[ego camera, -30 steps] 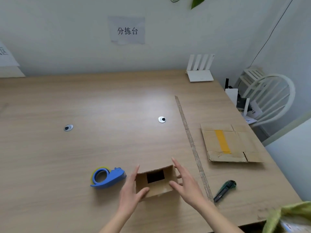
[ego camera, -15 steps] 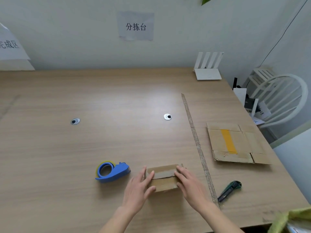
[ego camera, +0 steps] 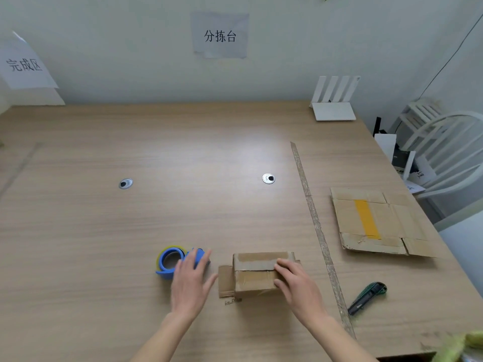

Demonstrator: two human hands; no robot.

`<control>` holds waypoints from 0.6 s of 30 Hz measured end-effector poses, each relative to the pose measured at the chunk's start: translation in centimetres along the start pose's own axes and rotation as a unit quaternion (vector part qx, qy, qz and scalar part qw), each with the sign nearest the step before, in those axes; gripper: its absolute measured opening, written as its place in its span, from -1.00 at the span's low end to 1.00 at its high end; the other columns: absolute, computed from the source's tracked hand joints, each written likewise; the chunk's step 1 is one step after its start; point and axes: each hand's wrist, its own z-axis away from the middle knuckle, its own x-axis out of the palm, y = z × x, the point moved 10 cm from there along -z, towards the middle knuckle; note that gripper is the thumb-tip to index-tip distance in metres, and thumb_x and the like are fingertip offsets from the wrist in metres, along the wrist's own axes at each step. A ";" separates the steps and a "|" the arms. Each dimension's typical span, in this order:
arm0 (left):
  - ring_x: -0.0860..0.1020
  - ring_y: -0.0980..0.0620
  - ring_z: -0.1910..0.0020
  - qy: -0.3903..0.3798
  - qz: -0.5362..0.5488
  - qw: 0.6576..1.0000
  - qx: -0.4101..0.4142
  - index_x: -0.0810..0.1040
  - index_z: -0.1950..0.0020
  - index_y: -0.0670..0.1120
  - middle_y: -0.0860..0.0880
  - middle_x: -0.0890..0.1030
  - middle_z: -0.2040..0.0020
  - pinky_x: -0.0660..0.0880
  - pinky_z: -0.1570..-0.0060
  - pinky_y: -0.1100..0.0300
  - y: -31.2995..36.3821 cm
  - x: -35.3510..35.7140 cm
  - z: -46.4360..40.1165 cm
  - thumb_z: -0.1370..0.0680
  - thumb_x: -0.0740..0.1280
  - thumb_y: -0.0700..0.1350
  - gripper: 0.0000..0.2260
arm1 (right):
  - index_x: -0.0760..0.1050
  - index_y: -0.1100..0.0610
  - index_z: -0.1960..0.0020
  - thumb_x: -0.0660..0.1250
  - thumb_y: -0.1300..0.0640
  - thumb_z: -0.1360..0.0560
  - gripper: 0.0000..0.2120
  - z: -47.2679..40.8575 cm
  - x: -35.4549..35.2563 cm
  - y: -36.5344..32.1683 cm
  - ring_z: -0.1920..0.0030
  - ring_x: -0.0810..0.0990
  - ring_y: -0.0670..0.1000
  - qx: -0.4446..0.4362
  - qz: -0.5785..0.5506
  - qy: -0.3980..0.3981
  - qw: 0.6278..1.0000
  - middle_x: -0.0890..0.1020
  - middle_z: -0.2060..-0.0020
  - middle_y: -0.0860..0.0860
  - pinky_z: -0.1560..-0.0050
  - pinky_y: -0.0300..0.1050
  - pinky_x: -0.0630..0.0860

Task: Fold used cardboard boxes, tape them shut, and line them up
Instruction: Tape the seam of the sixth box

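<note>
On the bench point(ego camera: 130, 257), the right hand point(ego camera: 298, 286) presses flat on the small cardboard box point(ego camera: 257, 273), while the left hand point(ego camera: 192, 280) lies with straight fingers over the blue tape dispenser point(ego camera: 170, 259) just beside it.

The pale wood-grain laminate counter point(ego camera: 130, 231) looks smooth with a soft sheen at its middle. The small brown cardboard box point(ego camera: 257, 274) near the front is matt, its old tape faintly glossy. The blue plastic tape dispenser point(ego camera: 172, 259) left of it is smooth. The flattened brown cardboard sheet point(ego camera: 379, 220) at right is matt and worn, with a yellow tape stripe.
</note>
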 end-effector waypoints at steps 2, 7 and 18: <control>0.47 -0.20 -0.33 -0.002 -0.051 0.998 -0.043 0.38 -0.51 0.13 -0.18 0.48 -0.36 0.30 -0.42 -0.16 -3.0 0.7 -0.5 -0.44 0.49 0.18 -0.34 | 0.56 0.04 -0.36 0.39 0.03 -0.59 -0.65 0.1 0.0 0.0 -0.38 0.43 -0.16 0.002 -0.005 0.002 1.000 0.52 -0.34 -0.19 -0.27 -0.26 0.45; 0.52 -0.13 0.20 -0.024 -0.093 0.992 -0.087 0.33 -0.52 0.22 -0.07 0.47 0.21 0.41 -0.26 -0.16 -6.3 2.2 -1.6 -0.47 0.47 0.14 -0.36 | 0.57 0.04 -0.35 0.39 0.04 -0.58 -0.66 0.1 0.0 0.2 -0.37 0.43 -0.16 0.002 -0.010 0.008 1.000 0.53 -0.33 -0.19 -0.28 -0.26 0.44; 0.53 0.22 0.00 -0.086 0.140 0.986 0.001 0.17 -0.46 0.47 0.31 0.56 -0.07 0.50 0.10 0.15 1.1 -4.3 -2.6 -0.60 0.22 0.24 -0.54 | 0.57 0.01 -0.31 0.43 0.07 -0.54 -0.65 -1.1 -0.5 -0.2 -0.25 0.46 -0.15 0.028 -0.032 -0.056 0.998 0.52 -0.23 -0.20 -0.23 -0.42 0.28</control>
